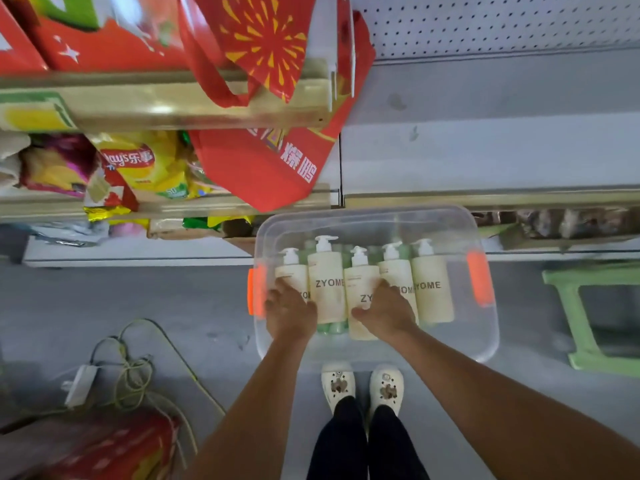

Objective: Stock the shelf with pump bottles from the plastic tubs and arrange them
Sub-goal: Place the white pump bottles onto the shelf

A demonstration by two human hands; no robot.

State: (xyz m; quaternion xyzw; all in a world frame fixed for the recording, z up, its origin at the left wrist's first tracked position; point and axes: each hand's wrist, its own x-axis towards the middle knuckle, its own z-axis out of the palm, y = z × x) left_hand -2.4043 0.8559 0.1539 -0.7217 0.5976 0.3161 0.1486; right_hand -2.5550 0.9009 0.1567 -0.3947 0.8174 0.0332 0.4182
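**Both hands in the tub**

Clear plastic tub (pixel 377 220), frame centre, on floor: 5 cream pump bottles (pixel 327 289) lying flat, labelled "ZYOME". Left hand (pixel 289 311) grips leftmost bottle; right hand (pixel 384 311) curls over middle one. Lay's bag (pixel 138 164), left shelf (pixel 166 202).

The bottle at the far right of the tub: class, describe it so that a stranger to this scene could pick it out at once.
Find the clear plastic tub with orange handles on the floor below the shelves. Five cream pump bottles lie side by side on top in it. The rightmost bottle, nearest the right orange handle, shows most of its ZYOME label, and neither hand touches it.
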